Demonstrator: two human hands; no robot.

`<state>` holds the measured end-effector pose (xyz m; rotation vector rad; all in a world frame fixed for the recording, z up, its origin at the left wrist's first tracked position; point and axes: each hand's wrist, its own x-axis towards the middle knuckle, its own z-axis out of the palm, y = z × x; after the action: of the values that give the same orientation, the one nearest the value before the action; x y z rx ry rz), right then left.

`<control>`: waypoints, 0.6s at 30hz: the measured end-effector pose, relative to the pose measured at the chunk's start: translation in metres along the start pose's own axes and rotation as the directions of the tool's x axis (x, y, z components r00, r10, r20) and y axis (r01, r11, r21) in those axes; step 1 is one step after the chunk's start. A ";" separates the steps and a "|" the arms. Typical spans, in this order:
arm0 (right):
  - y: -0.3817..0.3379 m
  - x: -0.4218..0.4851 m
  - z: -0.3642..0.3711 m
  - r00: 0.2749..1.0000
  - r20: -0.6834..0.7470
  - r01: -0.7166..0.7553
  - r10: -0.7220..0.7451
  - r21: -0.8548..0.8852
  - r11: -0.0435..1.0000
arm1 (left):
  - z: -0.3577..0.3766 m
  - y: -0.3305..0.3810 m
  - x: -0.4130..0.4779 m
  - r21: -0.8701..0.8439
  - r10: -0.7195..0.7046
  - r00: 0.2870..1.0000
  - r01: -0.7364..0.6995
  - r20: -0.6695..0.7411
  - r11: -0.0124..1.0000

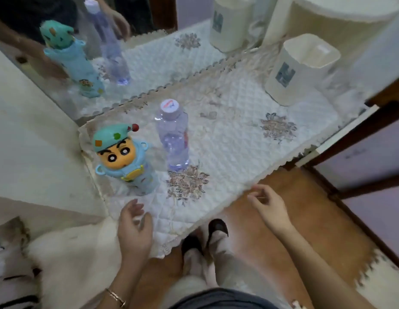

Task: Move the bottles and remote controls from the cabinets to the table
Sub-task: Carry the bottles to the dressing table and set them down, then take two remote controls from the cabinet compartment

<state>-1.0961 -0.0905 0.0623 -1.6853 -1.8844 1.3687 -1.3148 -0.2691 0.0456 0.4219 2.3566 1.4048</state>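
A clear plastic water bottle [174, 134] with a white cap stands upright on the table's white quilted cloth [238, 139]. Left of it stands a light-blue cartoon-character bottle [125, 159] with a green hat. My left hand [134, 228] hovers over the cloth's near edge, just below the cartoon bottle, fingers apart and holding nothing. Over by the cloth's right front edge is my right hand [267, 206], fingers loosely curled and empty. Neither hand touches a bottle. No remote control is in view.
A mirror [149, 52] behind the table reflects both bottles and a hand. A cream square bin [301, 70] stands at the back right of the cloth. A white wall panel is at the left, dark wooden furniture at the right, and my feet on the orange floor below.
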 end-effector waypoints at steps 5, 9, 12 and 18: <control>0.097 -0.075 -0.038 0.927 -0.019 -0.375 0.375 0.029 0.927 | 0.050 0.022 -0.034 0.102 0.158 0.863 -0.234 0.480 0.967; 0.174 -0.143 -0.059 0.805 -0.068 -0.563 0.590 0.230 0.794 | 0.105 0.028 -0.059 0.242 0.034 0.429 -0.572 0.903 0.784; 0.227 -0.193 -0.072 0.692 -0.035 -0.664 0.721 0.359 0.655 | 0.148 0.013 -0.084 0.437 -0.348 0.274 -0.676 0.896 0.593; 0.329 -0.290 -0.118 0.537 0.061 -0.770 0.842 0.443 0.459 | 0.217 0.002 -0.190 0.599 -0.495 0.350 -0.583 0.795 0.549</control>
<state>-0.7195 -0.3315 -0.0200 -2.4489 -0.4964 1.6703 -1.0479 -0.1813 -0.0189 1.1968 1.6564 -0.3386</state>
